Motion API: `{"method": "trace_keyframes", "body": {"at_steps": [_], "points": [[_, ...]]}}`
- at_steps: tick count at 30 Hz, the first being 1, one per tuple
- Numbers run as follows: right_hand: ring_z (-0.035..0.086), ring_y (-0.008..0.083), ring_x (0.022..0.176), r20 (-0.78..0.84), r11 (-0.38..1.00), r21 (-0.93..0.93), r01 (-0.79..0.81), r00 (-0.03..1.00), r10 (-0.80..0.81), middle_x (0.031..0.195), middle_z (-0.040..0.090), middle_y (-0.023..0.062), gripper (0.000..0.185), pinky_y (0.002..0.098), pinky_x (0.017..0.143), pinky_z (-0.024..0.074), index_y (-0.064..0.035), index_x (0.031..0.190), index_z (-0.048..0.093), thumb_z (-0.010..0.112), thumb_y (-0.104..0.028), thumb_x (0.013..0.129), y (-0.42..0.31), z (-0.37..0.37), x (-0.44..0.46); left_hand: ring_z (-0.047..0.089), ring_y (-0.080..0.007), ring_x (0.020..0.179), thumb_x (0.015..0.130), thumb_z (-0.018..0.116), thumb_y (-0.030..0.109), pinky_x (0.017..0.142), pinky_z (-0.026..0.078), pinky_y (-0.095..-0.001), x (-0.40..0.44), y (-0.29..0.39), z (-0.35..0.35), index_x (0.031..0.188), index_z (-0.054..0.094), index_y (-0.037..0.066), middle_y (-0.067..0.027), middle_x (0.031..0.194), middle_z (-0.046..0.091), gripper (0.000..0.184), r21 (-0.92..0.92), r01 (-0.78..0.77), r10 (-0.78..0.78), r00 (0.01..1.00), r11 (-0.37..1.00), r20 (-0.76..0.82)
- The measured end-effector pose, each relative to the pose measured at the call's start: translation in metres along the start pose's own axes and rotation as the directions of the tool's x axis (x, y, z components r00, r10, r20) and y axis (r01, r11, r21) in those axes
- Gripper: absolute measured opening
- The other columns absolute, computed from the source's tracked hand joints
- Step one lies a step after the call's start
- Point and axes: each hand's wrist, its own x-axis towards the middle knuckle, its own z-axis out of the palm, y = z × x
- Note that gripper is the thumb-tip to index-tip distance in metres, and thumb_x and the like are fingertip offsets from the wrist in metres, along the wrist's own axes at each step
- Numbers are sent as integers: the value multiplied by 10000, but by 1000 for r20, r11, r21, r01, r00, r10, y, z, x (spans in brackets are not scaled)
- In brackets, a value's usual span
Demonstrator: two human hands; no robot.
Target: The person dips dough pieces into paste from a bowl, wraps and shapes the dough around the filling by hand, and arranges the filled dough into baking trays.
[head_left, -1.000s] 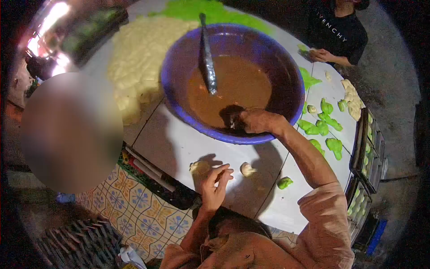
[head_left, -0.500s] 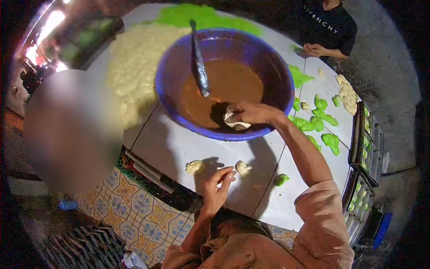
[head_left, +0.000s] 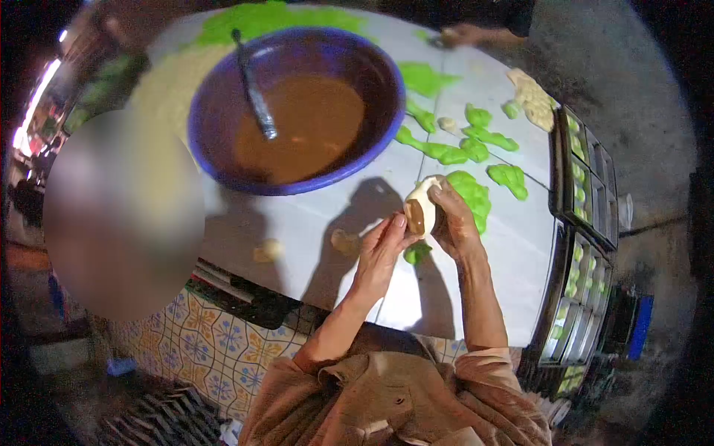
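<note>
The dough (head_left: 427, 196) is a pale, smooth, longish piece, unsealed, held slanting above the desk (head_left: 513, 267) between the left hand (head_left: 381, 249) and right hand (head_left: 457, 221), glossy brown filling (head_left: 416, 216) exposed on its near left face

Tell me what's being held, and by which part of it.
A piece of pale dough bearing brown paste: the left hand holds its lower-left edge, the right hand its right side.
</note>
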Motion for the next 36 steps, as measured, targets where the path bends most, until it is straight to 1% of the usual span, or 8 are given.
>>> {"method": "trace_keyframes", "body": {"at_steps": [4, 8, 10, 16, 21, 25, 33, 36], "points": [[588, 223, 1034, -84, 996, -77, 51, 995, -58, 1156, 583, 88, 299, 351, 900, 463, -65, 1111, 520, 578, -125, 823, 9, -71, -46, 642, -126, 881, 968, 583, 261, 861, 521, -284, 11, -38, 4, 1106, 629, -5, -56, 967, 661, 303, 202, 44, -49, 999, 978, 17], [511, 250, 1217, -250, 816, -541, 203, 888, -386, 1391, 451, 139, 609, 364, 1000, 418, -37, 1275, 529, 669, 64, 691, 22, -66, -82, 624, -85, 790, 946, 618, 199, 709, 508, -218, 14, -56, 30, 1111, 656, -13, -51, 903, 679, 271, 305, 63, -57, 998, 950, -29], [482, 290, 1245, -151, 471, -871, 136, 840, -521, 1390, 437, 187, 525, 386, 980, 439, -25, 1247, 567, 733, -197, 780, 29, -76, -88, 613, -69, 807, 932, 643, 192, 709, 501, -212, 15, -62, 40, 1127, 664, -20, -38, 889, 678, 288, 422, 60, -64, 998, 905, -4], [619, 293, 983, -153, 243, -969, 41, 674, -723, 1095, 607, 173, 286, 347, 796, 509, -62, 1103, 675, 670, -89, 819, 37, -94, -89, 612, -114, 931, 913, 658, 209, 760, 496, -248, 24, -87, 55, 1180, 648, 6, -63, 1033, 671, 335, 599, -17, -20, 998, 801, 55], [588, 105, 805, -290, 548, -825, 139, 728, -621, 892, 649, 41, 188, 256, 735, 478, 8, 1037, 671, 617, -138, 932, 30, -94, -89, 634, -113, 832, 884, 702, 186, 711, 539, -249, 42, -85, 65, 1136, 641, -5, -50, 980, 664, 322, 487, 225, -291, 955, 844, 64], [613, 152, 782, -567, 973, -222, 63, 804, -182, 897, 656, 117, 239, 277, 628, 499, 43, 1019, 649, 619, -161, 898, 10, -89, -102, 651, -142, 842, 900, 677, 183, 673, 586, -294, 44, -76, 67, 1123, 625, -8, -85, 991, 659, 299, 509, 221, -313, 944, 832, 102], [588, 131, 800, -496, 974, -222, -44, 865, -74, 930, 622, 101, 298, 235, 671, 489, 51, 1079, 644, 664, -156, 866, -6, -96, -112, 652, -130, 834, 917, 653, 171, 680, 585, -267, 36, -76, 74, 1104, 638, 2, -77, 982, 659, 252, 538, 222, -334, 935, 813, 119], [585, 144, 886, -226, 805, -585, 99, 933, -279, 1034, 596, 100, 318, 249, 749, 498, 41, 1107, 644, 677, -140, 848, -8, -103, -124, 649, -124, 843, 916, 658, 186, 681, 580, -252, 41, -73, 71, 1115, 634, 8, -70, 991, 654, 267, 477, 264, -366, 921, 839, 135]]}}
